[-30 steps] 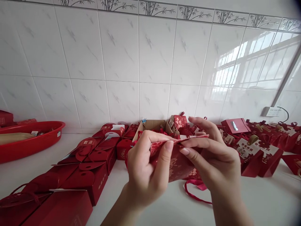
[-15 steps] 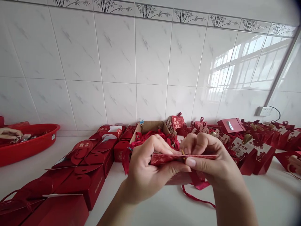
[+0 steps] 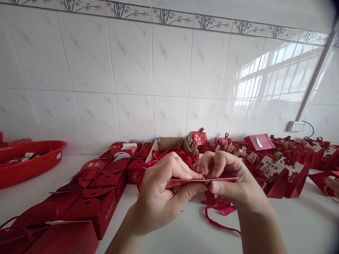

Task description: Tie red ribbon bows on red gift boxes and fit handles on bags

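Between my two hands is a red gift box (image 3: 180,182), seen nearly edge-on at its flat top. My left hand (image 3: 165,192) grips its left side, thumb below and fingers above. At the right side, my right hand (image 3: 227,176) pinches the top edge near a small gold-coloured strip (image 3: 202,176), which pokes up at the middle; what the strip is I cannot tell. Below the hands a red ribbon (image 3: 221,222) trails in a loop on the white table (image 3: 190,233). Much of the box is hidden behind my fingers and palms.
Rows of red boxes (image 3: 90,208) stand at the left. A cardboard box (image 3: 172,143) of red ribbons lies behind my hands. At the right are many red gift bags (image 3: 293,176); a co-worker's hand (image 3: 332,185) shows at the edge. A red basin (image 3: 31,165) stands far left.
My hands and the held box have shifted slightly left and down, and the gold strip leans more. The other person's hand over the red basin has left the view.
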Demonstrator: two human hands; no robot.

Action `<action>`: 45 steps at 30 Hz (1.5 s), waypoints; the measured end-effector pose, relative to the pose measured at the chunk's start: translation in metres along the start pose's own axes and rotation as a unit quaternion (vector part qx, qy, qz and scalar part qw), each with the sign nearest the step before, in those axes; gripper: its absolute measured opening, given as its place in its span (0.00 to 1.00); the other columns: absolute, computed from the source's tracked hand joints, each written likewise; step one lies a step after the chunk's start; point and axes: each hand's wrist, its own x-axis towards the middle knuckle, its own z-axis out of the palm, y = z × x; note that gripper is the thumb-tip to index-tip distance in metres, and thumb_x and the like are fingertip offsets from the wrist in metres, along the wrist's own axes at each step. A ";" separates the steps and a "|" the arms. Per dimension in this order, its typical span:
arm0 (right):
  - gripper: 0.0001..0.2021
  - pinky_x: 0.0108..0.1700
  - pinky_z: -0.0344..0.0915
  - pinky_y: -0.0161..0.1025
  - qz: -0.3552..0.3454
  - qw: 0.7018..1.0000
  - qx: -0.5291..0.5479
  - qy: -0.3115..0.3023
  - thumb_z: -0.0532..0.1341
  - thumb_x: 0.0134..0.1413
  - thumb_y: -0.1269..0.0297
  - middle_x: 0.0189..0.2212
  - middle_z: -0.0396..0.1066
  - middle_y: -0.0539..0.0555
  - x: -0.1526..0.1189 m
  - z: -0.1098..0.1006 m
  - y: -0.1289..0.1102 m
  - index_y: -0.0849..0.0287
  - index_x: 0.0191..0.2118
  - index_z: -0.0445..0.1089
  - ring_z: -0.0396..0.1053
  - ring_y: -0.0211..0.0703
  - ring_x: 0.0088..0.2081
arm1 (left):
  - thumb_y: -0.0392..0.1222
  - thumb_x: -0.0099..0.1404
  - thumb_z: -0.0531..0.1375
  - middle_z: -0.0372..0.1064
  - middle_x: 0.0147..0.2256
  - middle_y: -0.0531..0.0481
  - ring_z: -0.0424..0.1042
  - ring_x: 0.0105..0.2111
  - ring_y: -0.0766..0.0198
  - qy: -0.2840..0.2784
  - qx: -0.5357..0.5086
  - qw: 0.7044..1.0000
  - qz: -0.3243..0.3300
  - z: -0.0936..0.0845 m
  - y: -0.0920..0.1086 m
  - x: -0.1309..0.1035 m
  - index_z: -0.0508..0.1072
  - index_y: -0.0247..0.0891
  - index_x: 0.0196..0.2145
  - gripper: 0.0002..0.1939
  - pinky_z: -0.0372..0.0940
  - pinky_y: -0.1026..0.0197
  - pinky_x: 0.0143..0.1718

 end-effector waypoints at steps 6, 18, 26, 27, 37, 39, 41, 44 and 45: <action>0.11 0.39 0.66 0.37 -0.092 0.982 -0.143 0.078 0.67 0.50 0.71 0.34 0.68 0.50 0.003 0.013 0.005 0.53 0.38 0.67 0.67 0.39 0.37 | 0.26 0.56 0.63 0.70 0.28 0.53 0.70 0.28 0.69 0.021 0.015 0.999 -0.020 -0.003 -0.002 -0.002 0.64 0.38 0.30 0.12 0.68 0.64 0.29; 0.15 0.48 0.65 0.47 -0.229 0.900 -0.315 0.197 0.62 0.53 0.70 0.43 0.61 0.54 0.010 0.020 0.018 0.50 0.45 0.61 0.63 0.47 0.48 | 0.32 0.55 0.65 0.71 0.26 0.56 0.71 0.25 0.70 0.193 0.205 0.953 -0.112 -0.012 -0.010 0.003 0.71 0.39 0.31 0.07 0.67 0.68 0.26; 0.05 0.48 0.64 0.53 -0.100 0.836 -0.520 0.143 0.63 0.54 0.60 0.43 0.60 0.58 0.013 0.024 0.025 0.54 0.35 0.70 0.61 0.52 0.48 | 0.36 0.55 0.67 0.73 0.31 0.53 0.74 0.33 0.64 0.298 0.200 0.921 -0.152 -0.016 -0.021 -0.001 0.72 0.39 0.30 0.07 0.71 0.60 0.38; 0.04 0.49 0.64 0.53 -0.094 0.837 -0.520 0.144 0.63 0.55 0.61 0.44 0.59 0.58 0.013 0.023 0.024 0.55 0.33 0.70 0.60 0.53 0.49 | 0.36 0.55 0.66 0.73 0.31 0.53 0.74 0.33 0.64 0.299 0.202 0.921 -0.146 -0.016 -0.021 -0.001 0.71 0.39 0.30 0.07 0.71 0.60 0.37; 0.04 0.32 0.66 0.38 -0.132 0.856 -0.439 0.238 0.64 0.53 0.68 0.28 0.68 0.49 0.007 0.000 0.003 0.56 0.31 0.67 0.67 0.38 0.30 | 0.32 0.55 0.64 0.69 0.26 0.55 0.70 0.26 0.68 0.199 0.205 0.955 -0.076 -0.008 -0.011 0.002 0.69 0.38 0.30 0.07 0.66 0.65 0.26; 0.07 0.32 0.68 0.38 -0.190 0.849 -0.390 0.301 0.67 0.49 0.69 0.29 0.68 0.49 0.005 0.000 0.000 0.55 0.33 0.67 0.69 0.39 0.31 | 0.31 0.54 0.64 0.68 0.26 0.55 0.68 0.25 0.68 0.139 0.184 0.972 -0.042 -0.009 -0.011 0.001 0.69 0.39 0.31 0.08 0.65 0.63 0.27; 0.13 0.32 0.70 0.39 -0.235 0.841 -0.337 0.353 0.69 0.47 0.70 0.30 0.67 0.50 0.004 0.003 -0.002 0.53 0.37 0.66 0.69 0.41 0.32 | 0.30 0.53 0.63 0.67 0.26 0.55 0.67 0.25 0.67 0.076 0.166 0.983 -0.019 -0.010 -0.012 0.000 0.69 0.39 0.31 0.09 0.65 0.61 0.29; 0.19 0.33 0.71 0.40 -0.284 0.816 -0.290 0.411 0.68 0.48 0.71 0.36 0.65 0.50 0.002 0.014 -0.005 0.49 0.41 0.61 0.69 0.40 0.32 | 0.29 0.54 0.63 0.67 0.26 0.53 0.66 0.26 0.66 0.019 0.158 0.987 0.004 -0.008 -0.013 0.000 0.69 0.39 0.32 0.09 0.64 0.59 0.31; 0.19 0.33 0.71 0.41 -0.301 0.802 -0.290 0.427 0.68 0.49 0.72 0.40 0.64 0.51 0.001 0.017 -0.004 0.48 0.42 0.60 0.69 0.38 0.31 | 0.29 0.54 0.62 0.67 0.26 0.53 0.66 0.26 0.65 0.010 0.154 0.988 0.009 -0.006 -0.013 0.000 0.69 0.39 0.32 0.09 0.64 0.59 0.30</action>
